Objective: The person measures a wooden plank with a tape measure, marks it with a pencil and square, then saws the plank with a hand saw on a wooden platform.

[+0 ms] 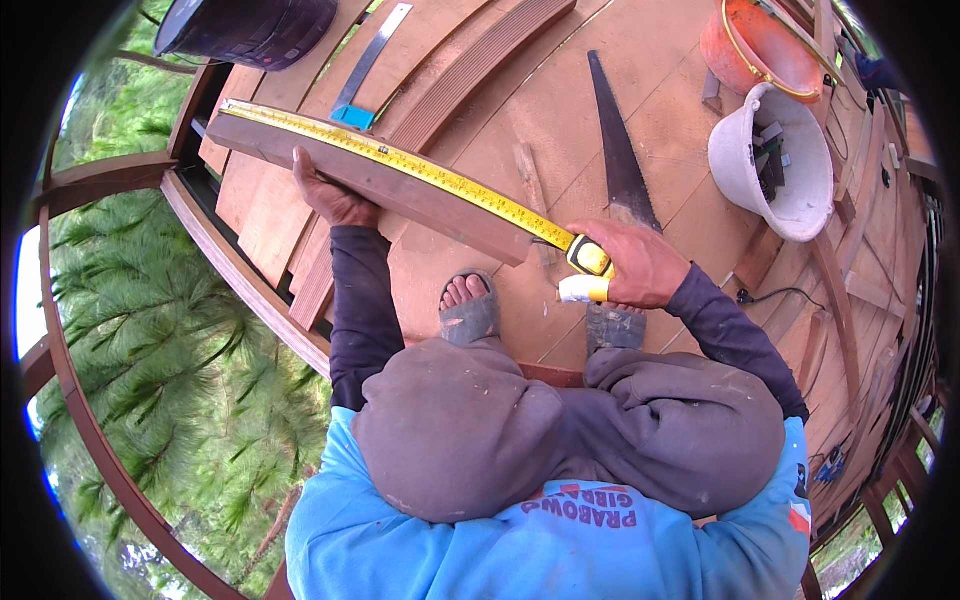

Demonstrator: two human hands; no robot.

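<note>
A: What is underfoot?
B: A reddish-brown deck of wooden planks [565, 130].

A: And nearest the person?
B: Between two and three o'clock, the right hand [645, 268] is closed around a yellow-and-black tape measure [588, 257]. At ten, the left hand [337, 200] holds a long brown wooden beam [430, 203] by its near edge, thumb up, other fingers mostly hidden, presumably to steady it.

A: Why does the yellow metal tape blade [440, 175] lie along the top?
B: Reaching the beam's end at ten, it probably rests there so its marks follow the wood.

A: Farther out?
B: A dark, tapered steel handsaw [620, 150] between one and two, and a steel square with a turquoise handle [374, 62] at eleven, both perhaps set down for easy reach. Beyond, a pale round bucket [736, 165] at two gathers dark blocks [770, 160]; an orange round bucket [724, 50] sits past it.
</note>
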